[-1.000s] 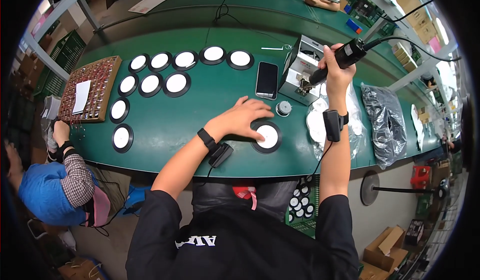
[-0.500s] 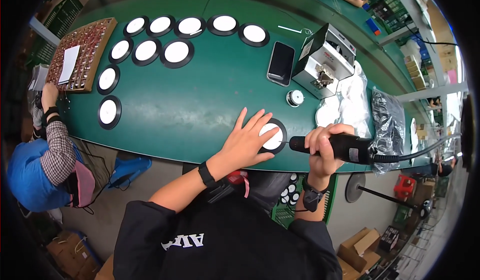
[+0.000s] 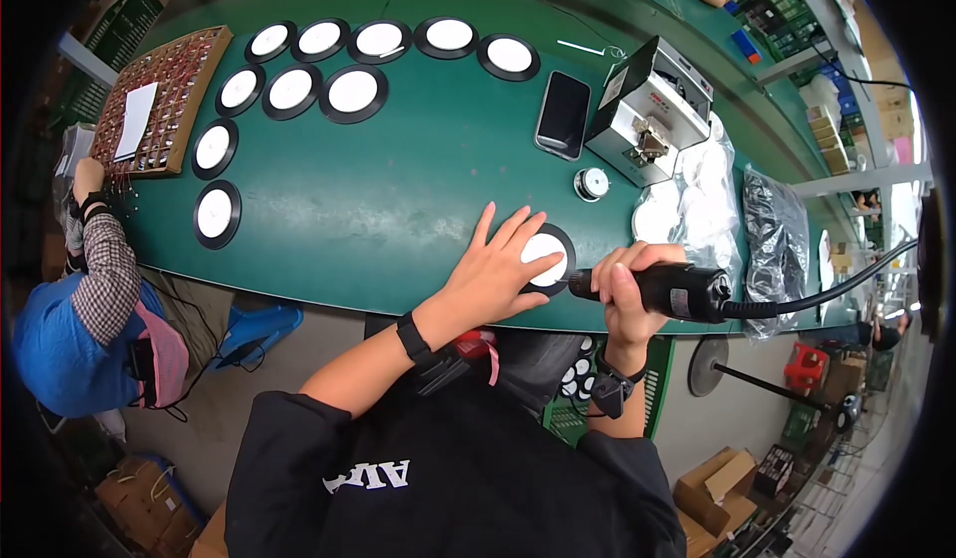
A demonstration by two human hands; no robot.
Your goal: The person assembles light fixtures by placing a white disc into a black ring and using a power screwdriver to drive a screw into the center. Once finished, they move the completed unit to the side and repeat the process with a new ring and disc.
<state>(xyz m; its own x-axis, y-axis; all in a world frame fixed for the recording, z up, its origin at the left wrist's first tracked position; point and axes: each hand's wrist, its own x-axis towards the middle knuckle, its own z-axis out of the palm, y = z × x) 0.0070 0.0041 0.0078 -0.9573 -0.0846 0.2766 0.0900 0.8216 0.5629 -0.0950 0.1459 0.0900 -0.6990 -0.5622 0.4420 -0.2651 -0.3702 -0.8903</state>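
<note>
My left hand [image 3: 490,277] lies open with its fingers spread, the thumb and some fingertips resting on a round black-rimmed disc with a white face [image 3: 545,249] near the table's front edge. A black corded electric screwdriver [image 3: 677,291] lies level in my right hand [image 3: 627,281], fingers wrapped round its body. Its tip end points left and reaches the disc's right side; the exact contact is too small to make out. Beyond my right hand stands a small round silver part with a white top [image 3: 591,184].
Several similar discs [image 3: 354,93] lie in rows at the back left. A phone [image 3: 563,115], a silver metal box machine [image 3: 652,110] and plastic-bagged white discs [image 3: 697,200] occupy the right. At far left, a co-worker's hand [image 3: 88,178] is beside a partitioned tray [image 3: 204,100].
The screwdriver and my right hand have shifted slightly left, bringing the tool's nose closer against the disc. My left hand stays on the disc. The co-worker's hand has moved slightly left.
</note>
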